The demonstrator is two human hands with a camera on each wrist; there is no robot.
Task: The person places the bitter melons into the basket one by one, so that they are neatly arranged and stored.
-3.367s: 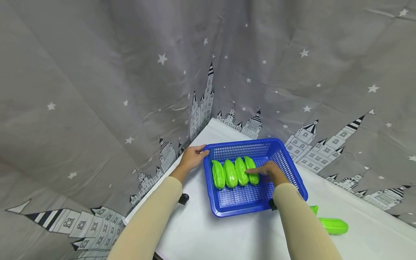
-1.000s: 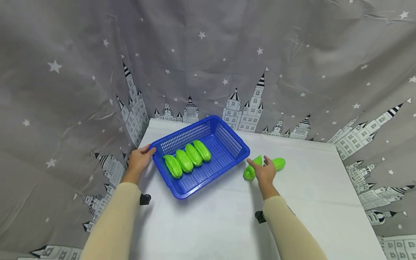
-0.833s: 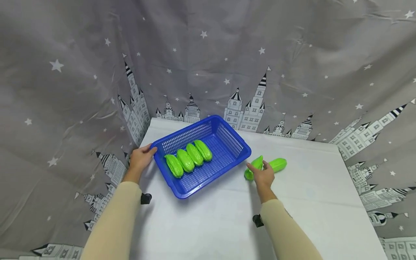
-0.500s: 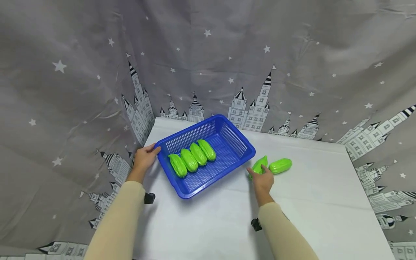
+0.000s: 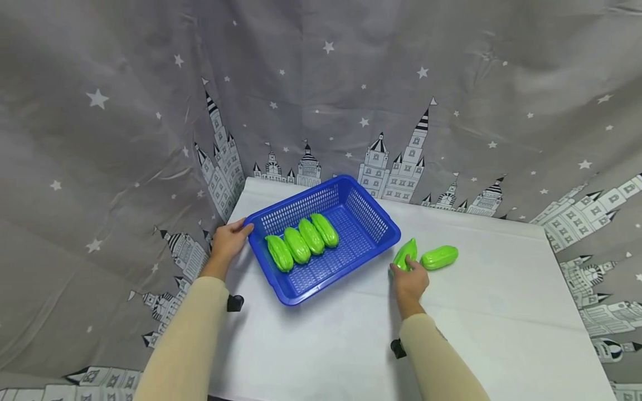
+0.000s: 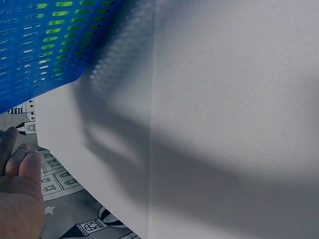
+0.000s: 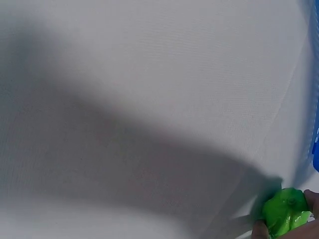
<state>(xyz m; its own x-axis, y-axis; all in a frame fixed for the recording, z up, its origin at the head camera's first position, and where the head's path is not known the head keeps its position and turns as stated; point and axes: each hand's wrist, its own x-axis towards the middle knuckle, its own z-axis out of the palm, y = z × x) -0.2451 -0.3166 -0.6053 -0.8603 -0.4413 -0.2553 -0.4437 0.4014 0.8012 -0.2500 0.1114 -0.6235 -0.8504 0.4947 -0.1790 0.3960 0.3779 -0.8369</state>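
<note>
In the head view my right hand [image 5: 411, 281] is on the table and grips a bright green ridged gourd [image 5: 405, 253], glossy like plastic. The right wrist view has the rounded end of this gourd [image 7: 286, 211] between thumb and fingers. A second green gourd [image 5: 439, 257] lies just to its right. My left hand [image 5: 229, 242] holds the left corner of the blue plastic basket [image 5: 346, 271], thumb at the rim. Inside, several like gourds [image 5: 297, 245] lie side by side towards the left. The left wrist view shows fingers [image 6: 31, 167] beneath the basket's perforated wall [image 6: 50, 55].
A white cloth covers the table [image 5: 326, 345]. Behind and to the left hangs a grey curtain [image 5: 321, 83] printed with stars and castles, close to the basket's far side. The basket's right part shows bare mesh. Table surface extends to the right and front.
My right hand has left the gourds in the basket, moved right to the table and taken hold of a loose gourd. The left hand stays at the basket corner. The head view has turned.
</note>
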